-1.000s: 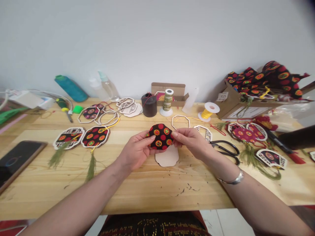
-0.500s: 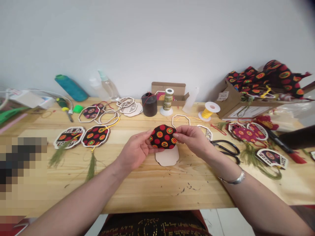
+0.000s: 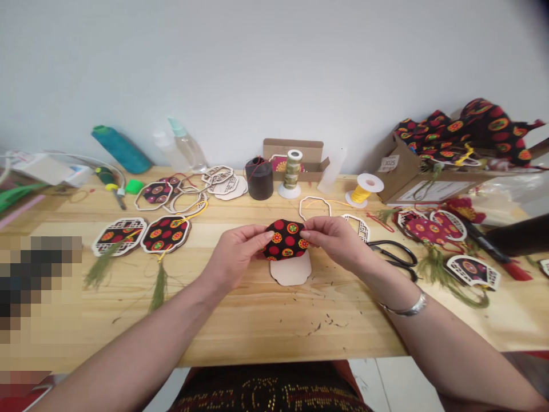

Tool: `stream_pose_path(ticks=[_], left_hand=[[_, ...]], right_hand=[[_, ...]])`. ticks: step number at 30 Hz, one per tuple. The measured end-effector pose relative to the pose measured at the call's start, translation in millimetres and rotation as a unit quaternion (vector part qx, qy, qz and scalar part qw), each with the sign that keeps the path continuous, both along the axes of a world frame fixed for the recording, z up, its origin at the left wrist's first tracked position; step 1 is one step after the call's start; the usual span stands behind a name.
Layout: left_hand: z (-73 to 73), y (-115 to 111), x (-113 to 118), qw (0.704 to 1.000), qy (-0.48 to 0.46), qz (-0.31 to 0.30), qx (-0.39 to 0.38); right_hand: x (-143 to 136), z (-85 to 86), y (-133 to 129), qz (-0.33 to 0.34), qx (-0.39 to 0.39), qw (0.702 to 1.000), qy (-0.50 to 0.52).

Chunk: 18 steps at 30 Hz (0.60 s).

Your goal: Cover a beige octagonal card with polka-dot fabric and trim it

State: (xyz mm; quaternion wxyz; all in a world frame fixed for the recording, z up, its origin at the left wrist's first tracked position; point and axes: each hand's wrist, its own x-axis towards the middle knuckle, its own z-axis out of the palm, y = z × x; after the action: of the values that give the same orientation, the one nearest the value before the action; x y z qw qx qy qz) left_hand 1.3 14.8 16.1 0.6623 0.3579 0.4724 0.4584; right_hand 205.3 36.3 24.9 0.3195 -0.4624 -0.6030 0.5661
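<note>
Between both hands is a black fabric piece (image 3: 285, 240) with red dots and flower medallions, cut in a scalloped shape. My left hand (image 3: 238, 252) pinches its left edge, thumb on top and fingers beneath. My right hand (image 3: 332, 240) pinches the right edge between thumb and fingers. Just below it, partly covered, a pale scalloped board (image 3: 291, 270) lies on the table. Beside my right hand lie black-handled scissors (image 3: 394, 254), and past it a white lattice frame (image 3: 357, 228). A thin white outline frame (image 3: 315, 207) lies behind the fabric piece.
Finished tasselled ornaments (image 3: 166, 234) lie at left. Along the back stand a black thread cone (image 3: 259, 182), a gold thread spool (image 3: 293, 171) and a yellow thread spool (image 3: 362, 191). A cardboard box (image 3: 390, 183) with patterned cloth is at right. Dark scraps dot the table (image 3: 257, 332).
My left thumb has come onto the front of the fabric piece's left edge, and the left fingers have curled in behind. The right hand keeps its pinch. The view has shifted slightly.
</note>
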Motion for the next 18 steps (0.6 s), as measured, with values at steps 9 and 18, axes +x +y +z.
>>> stream_pose_path(ticks=[9,18], left_hand=[[-0.7,1.4,-0.1,0.999,-0.033,0.016,-0.019],[4.2,0.9,3.1,0.997,-0.03,0.007,-0.065]], right_hand=[[1.3,-1.5,-0.6,-0.026,-0.067,0.992,0.102],[-2.3,4.9,-0.2,-0.045,-0.127,0.988,0.08]])
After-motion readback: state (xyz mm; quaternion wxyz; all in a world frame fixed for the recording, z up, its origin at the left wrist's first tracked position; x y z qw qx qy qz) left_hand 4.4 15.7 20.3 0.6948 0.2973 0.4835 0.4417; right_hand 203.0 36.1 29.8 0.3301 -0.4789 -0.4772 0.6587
